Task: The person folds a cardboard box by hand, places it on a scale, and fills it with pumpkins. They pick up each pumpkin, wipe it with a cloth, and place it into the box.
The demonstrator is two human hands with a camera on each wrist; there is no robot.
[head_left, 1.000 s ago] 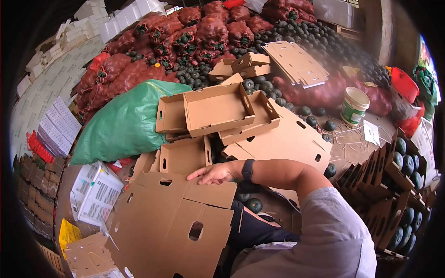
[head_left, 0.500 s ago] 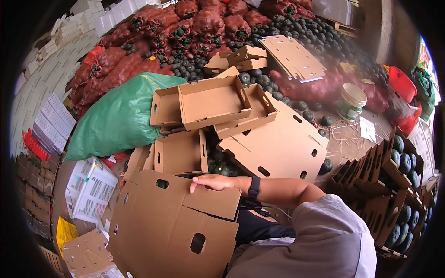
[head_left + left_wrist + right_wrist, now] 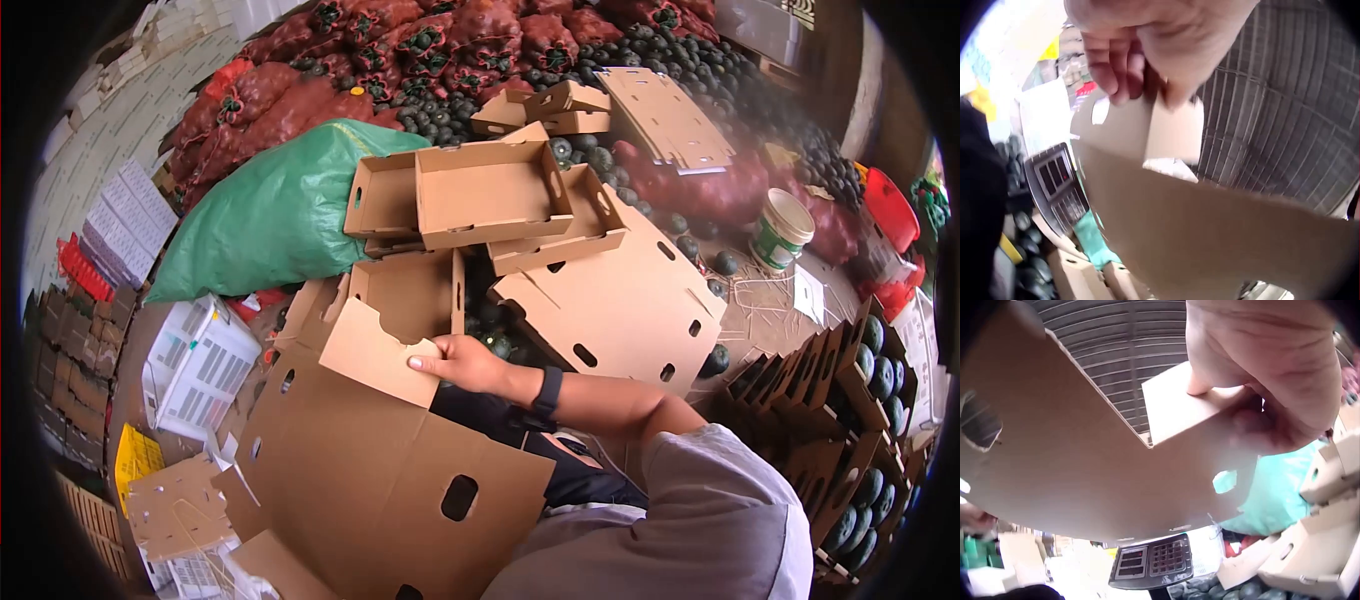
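Note:
A large flat cardboard box blank [image 3: 370, 470] with oval hand holes lies tilted across the person's lap. My right hand [image 3: 460, 362] grips a flap [image 3: 372, 350] at its far edge, thumb on top, and the flap stands folded up. The right wrist view shows that hand [image 3: 1266, 369] with its fingers bent round the folded edge. My left hand is out of the head view. In the left wrist view the left hand [image 3: 1160, 44] pinches another folded flap [image 3: 1175, 131] of the blank between thumb and fingers.
Formed cardboard trays [image 3: 490, 195] and flat blanks [image 3: 620, 290] are piled ahead, beside a green sack [image 3: 290, 215]. A white crate [image 3: 200, 365] stands at left. Dark green melons or squash lie behind and fill stacked trays [image 3: 870, 380] at right. A scale display [image 3: 1150, 562] stands beyond the blank.
My right hand went from lying on the blank's far edge to gripping its flap, which is now bent upward. At the lower left another flap has come up.

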